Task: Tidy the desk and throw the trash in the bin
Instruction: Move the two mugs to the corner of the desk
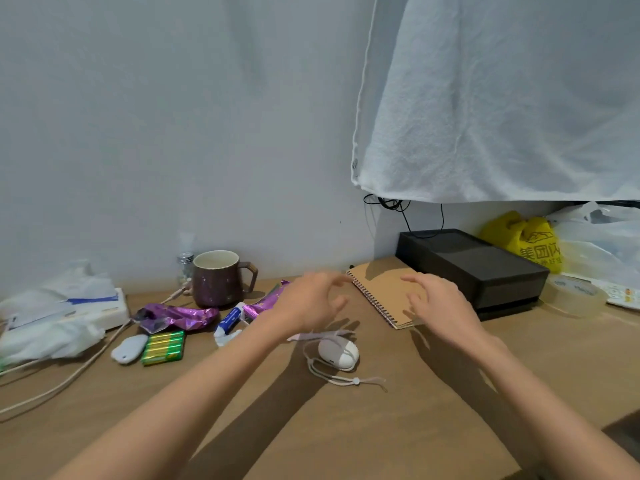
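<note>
A: Nearest you, lower centre, it's the bare brown table [346, 427], with both your forearms stretched out across it.
B: Just past them, dead centre, a white oval gadget [337, 353] lies with its lanyard looped on the table.
A: Now your hands! Your left hand [308, 303] is raised just beyond that gadget, fingers loose and spread, nothing in it. Your right hand [440, 306], right of centre, is equally loose and empty over the near corner of the spiral notebook [381, 292]. Touching it? I cannot tell.
B: The trash sits left of centre. One crumpled purple wrapper [176, 317] lies just behind the green batteries [162, 347], and a second purple wrapper [266, 301] is partly hidden by your left hand. A blue-and-white tube [228, 320] lies between them.
A: Farther back, the dark mug [216, 278] stands upright near the wall. The black box [471, 265] sits just beside the notebook, and there's a yellow bag [530, 244] at the right.
</note>
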The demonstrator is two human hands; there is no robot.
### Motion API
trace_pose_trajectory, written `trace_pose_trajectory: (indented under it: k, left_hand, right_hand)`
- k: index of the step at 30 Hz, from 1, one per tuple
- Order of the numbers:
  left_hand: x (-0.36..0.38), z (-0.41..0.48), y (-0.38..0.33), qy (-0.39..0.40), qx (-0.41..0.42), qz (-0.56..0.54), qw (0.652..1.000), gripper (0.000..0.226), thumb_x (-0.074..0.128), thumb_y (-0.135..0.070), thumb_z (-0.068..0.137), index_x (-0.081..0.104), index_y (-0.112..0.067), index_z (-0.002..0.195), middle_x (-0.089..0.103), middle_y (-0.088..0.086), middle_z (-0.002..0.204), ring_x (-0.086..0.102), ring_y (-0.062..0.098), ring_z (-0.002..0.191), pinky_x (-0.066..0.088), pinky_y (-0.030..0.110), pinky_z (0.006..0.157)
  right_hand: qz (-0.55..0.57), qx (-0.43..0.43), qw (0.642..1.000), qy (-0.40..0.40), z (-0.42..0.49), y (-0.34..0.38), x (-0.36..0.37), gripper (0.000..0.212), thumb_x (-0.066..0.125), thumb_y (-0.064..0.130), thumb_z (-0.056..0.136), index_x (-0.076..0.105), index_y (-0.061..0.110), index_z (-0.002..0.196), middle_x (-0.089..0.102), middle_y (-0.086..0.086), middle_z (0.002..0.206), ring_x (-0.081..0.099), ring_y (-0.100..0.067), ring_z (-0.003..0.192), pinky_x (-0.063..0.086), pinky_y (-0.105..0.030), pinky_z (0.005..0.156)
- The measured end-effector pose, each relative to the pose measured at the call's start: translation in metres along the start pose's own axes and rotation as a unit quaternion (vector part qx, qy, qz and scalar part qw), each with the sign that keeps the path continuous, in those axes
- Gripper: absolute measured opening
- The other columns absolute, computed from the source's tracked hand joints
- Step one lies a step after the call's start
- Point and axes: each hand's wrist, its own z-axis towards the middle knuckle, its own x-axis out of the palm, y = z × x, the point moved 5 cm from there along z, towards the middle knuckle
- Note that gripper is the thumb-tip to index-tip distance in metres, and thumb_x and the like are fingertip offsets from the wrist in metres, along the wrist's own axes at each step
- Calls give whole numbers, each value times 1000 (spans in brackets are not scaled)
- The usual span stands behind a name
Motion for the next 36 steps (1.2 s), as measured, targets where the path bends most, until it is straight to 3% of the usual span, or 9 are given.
trace_pose_trajectory:
  k: [2, 4, 11, 15, 18, 25, 32, 36]
  left_hand:
    - [-23, -26, 11, -31, -21, -19, 999, 37, 55, -35, 90, 54, -31, 127, 63, -12, 122, 60, 10, 106, 48, 34, 93]
    - [-43, -53, 24, -55, -43, -36, 997, 34, 56, -35, 89, 57, -33, 123, 66, -15, 115, 61, 8, 102, 50, 36, 91]
    - [-79, -143, 68, -115, -93, -32, 988, 33, 59, -30, 88, 59, -33, 121, 65, -15, 116, 59, 5, 106, 50, 31, 90]
    - [-76, -176, 95, -126, -126, -14, 984, 40, 61, -36, 84, 59, -32, 123, 60, -16, 123, 54, 4, 115, 42, 23, 94]
    - [-70, -189, 120, -129, -149, 7, 980, 50, 61, -48, 80, 52, -37, 127, 53, -11, 133, 46, 9, 124, 37, 29, 102]
    - [-59, -192, 152, -100, -179, 56, 977, 65, 63, -47, 83, 39, -32, 142, 36, -3, 150, 30, 15, 138, 27, 32, 111]
    - [-62, -197, 158, -101, -182, 55, 977, 54, 59, -39, 87, 43, -32, 138, 54, -3, 134, 47, 15, 123, 41, 32, 100]
    - [-86, -212, 151, -171, -181, 22, 968, 38, 57, -32, 89, 56, -31, 127, 61, -8, 124, 54, 13, 112, 44, 30, 89]
  right_hand:
    - [25, -36, 999, -15, -12, 27, -9, 34, 51, 24, 95, 57, 28, 129, 61, 8, 128, 56, -10, 113, 44, -29, 93]
    - [46, -64, 997, -10, -27, 52, -13, 31, 51, 25, 96, 59, 27, 126, 62, 10, 124, 56, -9, 111, 43, -26, 90]
    - [100, -74, 991, 49, -68, 99, 11, 32, 54, 30, 94, 58, 33, 125, 60, 13, 124, 56, -8, 106, 48, -35, 92]
    - [67, -64, 991, 95, -74, 101, 41, 36, 56, 30, 91, 57, 29, 128, 58, 5, 130, 52, -16, 118, 41, -34, 99]
    - [45, -38, 992, 113, -73, 94, 61, 39, 57, 38, 89, 56, 33, 127, 58, 1, 131, 50, -24, 120, 39, -40, 103]
    - [63, -42, 992, 103, -70, 96, 82, 34, 60, 31, 90, 62, 29, 123, 64, -1, 120, 53, -22, 110, 38, -32, 91]
    - [91, -79, 989, 90, -74, 117, 91, 32, 64, 32, 88, 63, 34, 120, 65, 9, 120, 54, -17, 109, 38, -30, 90]
    - [48, -93, 992, 68, -80, 142, 83, 45, 59, 27, 89, 51, 37, 132, 51, 17, 135, 39, -15, 116, 29, -30, 90]
